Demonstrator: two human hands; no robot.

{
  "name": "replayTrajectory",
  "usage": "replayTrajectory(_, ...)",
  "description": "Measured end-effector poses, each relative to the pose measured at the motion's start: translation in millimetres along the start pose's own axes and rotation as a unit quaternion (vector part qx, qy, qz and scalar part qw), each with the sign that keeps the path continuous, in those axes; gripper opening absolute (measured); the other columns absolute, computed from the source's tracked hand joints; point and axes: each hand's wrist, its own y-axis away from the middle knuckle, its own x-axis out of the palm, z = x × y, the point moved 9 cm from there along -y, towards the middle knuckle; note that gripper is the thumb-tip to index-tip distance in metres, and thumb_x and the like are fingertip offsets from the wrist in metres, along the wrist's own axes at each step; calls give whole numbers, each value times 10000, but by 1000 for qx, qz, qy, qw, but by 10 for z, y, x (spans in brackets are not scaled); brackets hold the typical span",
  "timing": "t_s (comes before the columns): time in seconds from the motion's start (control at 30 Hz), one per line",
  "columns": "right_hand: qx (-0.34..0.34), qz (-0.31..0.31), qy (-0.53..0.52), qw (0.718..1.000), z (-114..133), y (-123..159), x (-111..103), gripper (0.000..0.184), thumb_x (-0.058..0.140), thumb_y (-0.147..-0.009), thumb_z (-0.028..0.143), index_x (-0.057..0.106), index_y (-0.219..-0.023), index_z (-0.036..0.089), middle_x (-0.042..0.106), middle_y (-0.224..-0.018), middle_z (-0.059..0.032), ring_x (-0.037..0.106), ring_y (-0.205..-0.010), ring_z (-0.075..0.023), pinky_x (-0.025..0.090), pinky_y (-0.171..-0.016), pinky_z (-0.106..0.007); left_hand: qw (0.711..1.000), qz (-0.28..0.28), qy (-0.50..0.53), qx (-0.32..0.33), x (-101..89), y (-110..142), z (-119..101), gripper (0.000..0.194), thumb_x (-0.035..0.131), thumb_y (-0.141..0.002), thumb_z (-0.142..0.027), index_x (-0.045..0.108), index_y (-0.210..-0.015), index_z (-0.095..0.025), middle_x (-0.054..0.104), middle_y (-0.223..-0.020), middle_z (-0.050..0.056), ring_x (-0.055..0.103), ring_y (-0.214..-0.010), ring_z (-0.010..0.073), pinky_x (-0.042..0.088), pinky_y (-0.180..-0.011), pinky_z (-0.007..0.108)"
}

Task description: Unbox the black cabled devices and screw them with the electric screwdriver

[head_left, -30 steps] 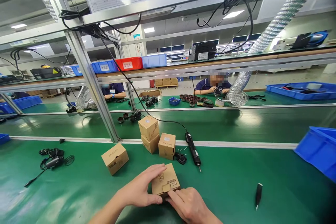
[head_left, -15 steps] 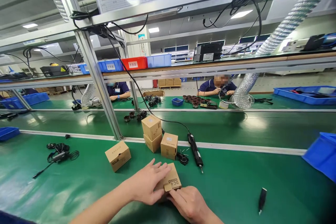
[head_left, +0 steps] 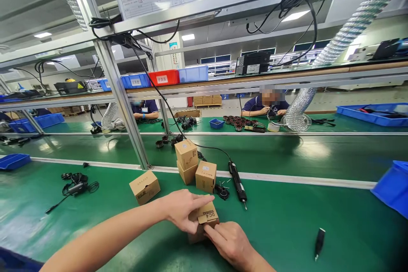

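Toward six o'clock on the green work surface [head_left: 277, 229], a tan cardboard box [head_left: 211, 211] is held by the left hand [head_left: 182, 210] at its ten o'clock, apparently for steadiness; the right hand [head_left: 232, 242] is set at its four o'clock, any pinch being indeterminable. Dark "DC4" lettering is shown beside a projecting tab [head_left: 202, 219].

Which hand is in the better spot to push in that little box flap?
Probably the right hand: its fingertips are at the near side of the box, right by the flap. The left hand reaches across the top.
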Motion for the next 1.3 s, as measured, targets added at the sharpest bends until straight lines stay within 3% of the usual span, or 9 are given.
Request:
replayTrajectory(0.27, 115, -5, -13, 993, -200, 49, 106, 314, 597, -937, 251, 653, -1240, 188, 694, -804, 17, 600, -689, -28, 340, -679, -207, 997, 0, 63, -50, -146, 2, 230, 1075, 674, -718, -363, 267, -1708, -254, 708, -930, 34, 639, -685, 237, 384, -588, 301)
replayTrajectory(0.43, 253, 34, -41, 966, -446, 115, 132, 333, 647, -920, 312, 626, -1240, 223, 623, -703, 80, 542, -581, 29, 378, -600, -140, 946, 63, 287, -135, -32, 197, 482, 1252, 875, -749, -522, 156, -1745, -283, 526, -1575, 140, 570, -1398, 347, 489, -1121, 440)
replayTrajectory(0.63, 565, 214, -273, 748, -855, 689, 582, 652, 539, -940, 503, 410, -1537, 274, 684, -1164, -4, 606, -808, 36, 506, -763, -90, 917, -65, 359, -162, 159, 471, 490, 1313, 992, -648, -403, 245, -1725, -345, 400, -1658, 155, 652, -1195, 302, 612, -907, 395)
replayTrajectory(0.73, 587, 222, -324, 708, -917, 695, 620, 722, 503, -932, 587, 471, -1529, 182, 657, -1322, -97, 658, -914, -32, 587, -864, -186, 868, -106, 428, -228, 316, 579, 614, 1189, 925, -751, -448, 268, -1723, -260, 436, -1602, 210, 654, -1065, 240, 613, -818, 367)
replayTrajectory(0.83, 553, 245, -398, 690, -852, 568, 606, 695, 485, -935, 624, 561, -1499, 224, 601, -1467, -88, 676, -1224, -91, 585, -1167, -280, 851, -90, 475, -203, 418, 557, 706, 1289, 936, -735, -439, 149, -1743, -273, 285, -1694, 203, 490, -1418, 339, 588, -970, 428)
replayTrajectory(0.97, 473, 302, -462, 687, -594, 440, 576, 895, 554, -897, 651, 311, -1673, 277, 221, -1738, -68, 334, -1653, -155, 331, -1447, -403, 899, -82, 412, -127, 488, 460, 664, 1580, 1025, -556, -377, -16, -1743, -311, 177, -1740, 155, 200, -1616, 370, 152, -1321, 574)
replayTrajectory(1.1, 504, 319, -390, 702, -458, 474, 618, 1124, 651, -795, 713, 88, -1706, 374, -33, -1771, 37, 8, -1740, -164, 91, -1511, -470, 885, -242, 364, -159, 629, 493, 481, 1396, 971, -657, -423, 70, -1723, -386, 223, -1669, 123, 275, -1572, 352, 297, -1284, 549)
replayTrajectory(1.2, 544, 248, -377, 707, -477, 409, 577, 1018, 680, -803, 544, 161, -1673, 446, 97, -1757, 67, 148, -1714, -123, 157, -1511, -448, 867, -361, 285, -195, 842, 639, 274, 1494, 994, -599, -574, -5, -1701, -438, 126, -1631, 128, 227, -1566, 392, 255, -1290, 599)
replayTrajectory(1.3, 497, 224, -333, 769, -615, 302, 419, 1078, 723, -730, 367, 191, -1667, 392, 74, -1754, 21, 174, -1704, -131, 194, -1501, -445, 872, -367, 248, -206, 1078, 745, 168, 1581, 934, -553, -756, -119, -1690, -444, 92, -1624, 152, 229, -1542, 451, 244, -1263, 678)
